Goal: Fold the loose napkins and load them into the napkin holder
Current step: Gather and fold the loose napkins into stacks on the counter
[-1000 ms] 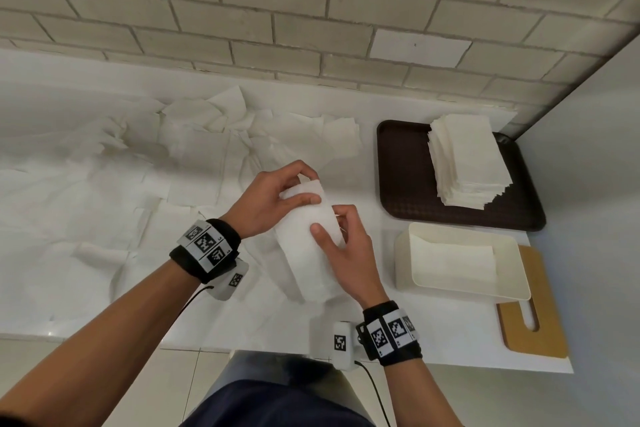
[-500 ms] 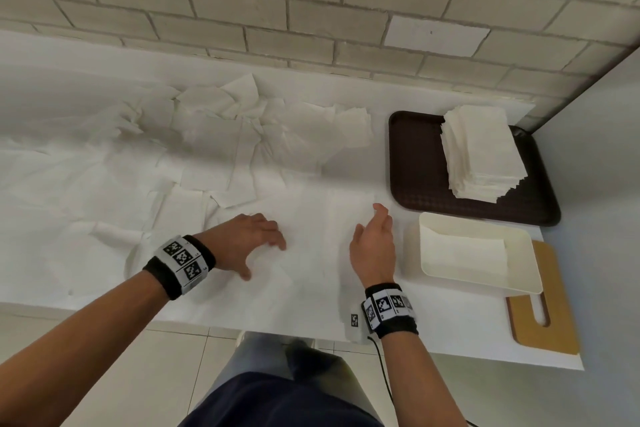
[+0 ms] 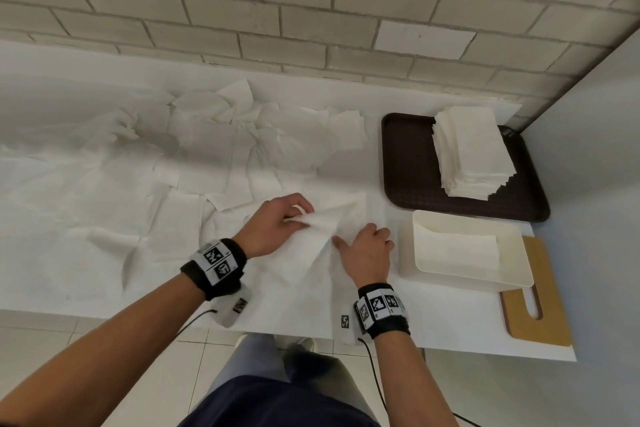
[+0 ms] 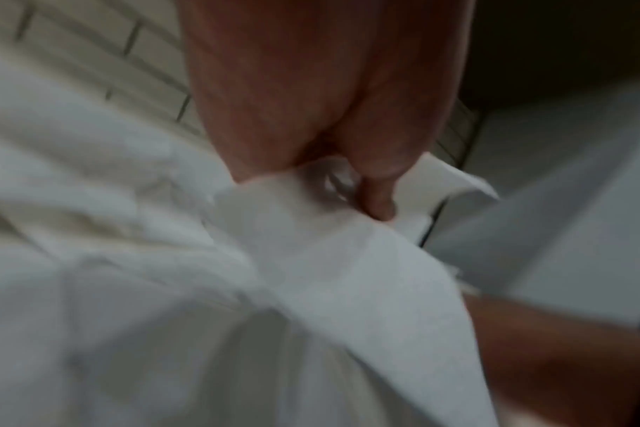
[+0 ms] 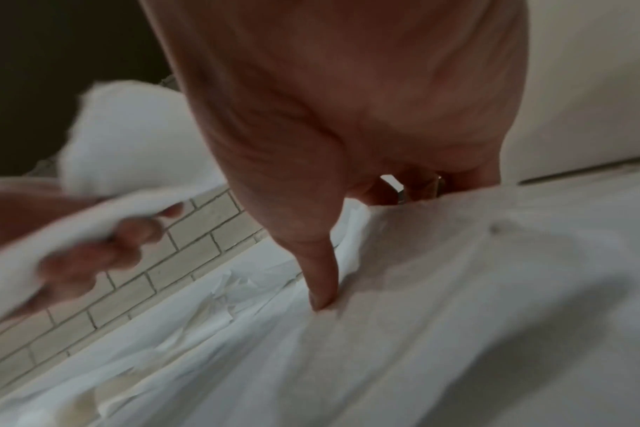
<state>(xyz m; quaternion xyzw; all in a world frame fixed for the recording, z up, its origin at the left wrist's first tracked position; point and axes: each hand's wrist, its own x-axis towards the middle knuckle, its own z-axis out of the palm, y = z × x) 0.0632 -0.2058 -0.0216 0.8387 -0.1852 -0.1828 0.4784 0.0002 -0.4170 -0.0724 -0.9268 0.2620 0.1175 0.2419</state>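
A loose white napkin lies at the table's front edge, creased toward its middle. My left hand pinches its lifted left part between thumb and fingers; the left wrist view shows that pinch on the napkin. My right hand sits on the napkin's right side. Its thumb presses on top, and its fingers curl out of sight behind the raised napkin edge. The cream napkin holder stands just right of my right hand with a folded napkin lying inside.
A dark brown tray behind the holder carries a stack of folded napkins. A wooden board lies under the holder's right end. Several loose napkins cover the table's left and back. A brick wall runs behind.
A second ago both hands held a napkin up. Half a second ago they lay flat on one spread on the table. Now the left hand has pinched and lifted its left part rightward.
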